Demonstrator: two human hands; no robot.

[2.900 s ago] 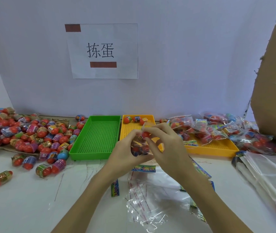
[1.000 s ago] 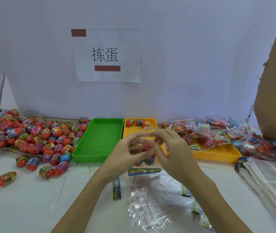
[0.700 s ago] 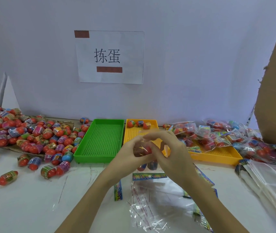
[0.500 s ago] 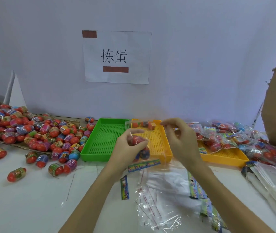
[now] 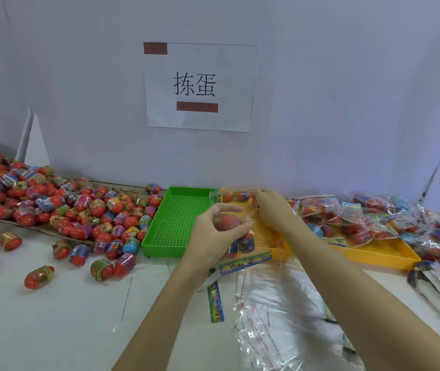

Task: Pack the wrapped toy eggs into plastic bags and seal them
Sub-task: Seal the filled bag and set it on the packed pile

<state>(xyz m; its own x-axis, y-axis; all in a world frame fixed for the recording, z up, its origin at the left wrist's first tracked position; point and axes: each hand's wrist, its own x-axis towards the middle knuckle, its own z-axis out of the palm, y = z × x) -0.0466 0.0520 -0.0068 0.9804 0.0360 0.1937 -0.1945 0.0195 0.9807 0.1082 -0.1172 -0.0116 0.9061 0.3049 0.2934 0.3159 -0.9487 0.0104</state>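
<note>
Parted since half a second back: right hand (image 5: 272, 210) now off to the right, pinching the top edge of the clear plastic bag (image 5: 236, 210); left hand (image 5: 217, 231) curled around the bag's middle, over a red wrapped egg (image 5: 229, 223) inside. At least 3 eggs visible in that bag, held above the seam between 2 trays. Green tray (image 5: 178, 223): bare mesh floor. Yellow tray (image 5: 374, 253): a few loose eggs at the far left corner, filled bags (image 5: 347, 218) heaped on its right half and spilling past it. Loose eggs (image 5: 53, 207) piled on the tabletop (image 5: 53, 317) at left. Flat unfilled bags (image 5: 272, 317) and printed header strips (image 5: 216, 301) lying near the forearms.
</note>
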